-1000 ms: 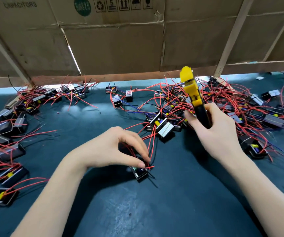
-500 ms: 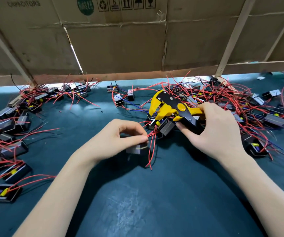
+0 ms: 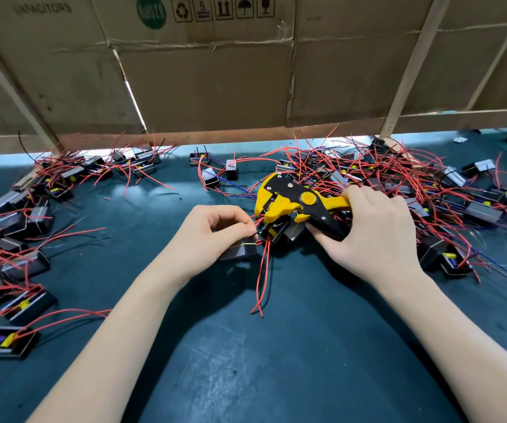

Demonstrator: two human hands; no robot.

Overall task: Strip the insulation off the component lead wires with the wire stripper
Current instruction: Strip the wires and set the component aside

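- The yellow-and-black plastic wire stripper (image 3: 294,206) sits just right of frame centre, its head pointing left and its jaws standing around the red insulated lead wires (image 3: 262,267) at their upper ends.
- The right hand (image 3: 374,236) grips the stripper's handles, fingers curled round them.
- The left hand (image 3: 212,236) pinches a small grey box-shaped component (image 3: 240,250) between thumb and curled fingers at frame centre; its thin, glossy red leads trail down toward the lower middle.
- The dark teal, slightly scuffed bench mat (image 3: 276,361) lies bare in the lower middle of the frame between the forearms.
- A tangled heap of black housings and red wires (image 3: 429,184) fills the upper right; a looser pile of similar components (image 3: 17,239) runs down the left edge.
- Creased brown corrugated cardboard sheets (image 3: 215,71) wall off the top of the frame, with pale struts crossing them.
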